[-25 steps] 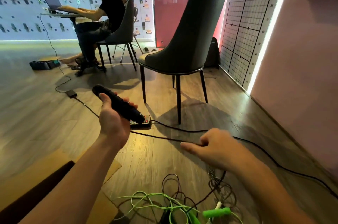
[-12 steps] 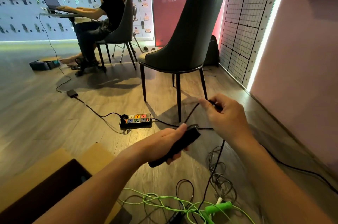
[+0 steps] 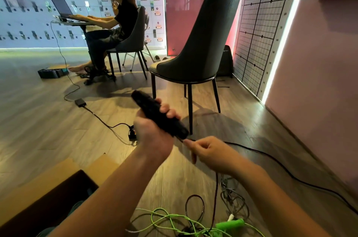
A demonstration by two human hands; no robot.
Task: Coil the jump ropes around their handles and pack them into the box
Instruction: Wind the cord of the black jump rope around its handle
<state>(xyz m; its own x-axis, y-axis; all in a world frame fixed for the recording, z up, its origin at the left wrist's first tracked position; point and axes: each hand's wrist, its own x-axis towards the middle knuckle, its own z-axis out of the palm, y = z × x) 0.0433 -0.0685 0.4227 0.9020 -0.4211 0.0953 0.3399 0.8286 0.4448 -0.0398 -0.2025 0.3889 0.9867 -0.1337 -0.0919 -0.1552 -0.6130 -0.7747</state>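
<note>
My left hand [image 3: 153, 130] grips a black jump-rope handle [image 3: 158, 113], which is tilted with its far end up to the left. Just below the handle's lower end, my right hand [image 3: 209, 152] pinches the thin black rope [image 3: 215, 194], which hangs down to the floor. There it joins a tangle of black and grey rope. A green jump rope [image 3: 164, 219] lies tangled on the floor at the bottom, its green handle [image 3: 230, 224] at the lower right. The open cardboard box [image 3: 64, 171] sits at the lower left.
A dark empty chair [image 3: 195, 46] stands close ahead. A power strip [image 3: 132, 134] and black cables cross the wooden floor. A person sits at a laptop at the back left. A pink wall [image 3: 319, 81] runs along the right.
My left hand has swung the black handle from low and pointing right up to pointing upper left. My right hand has dropped from above the handle to just below its lower end.
</note>
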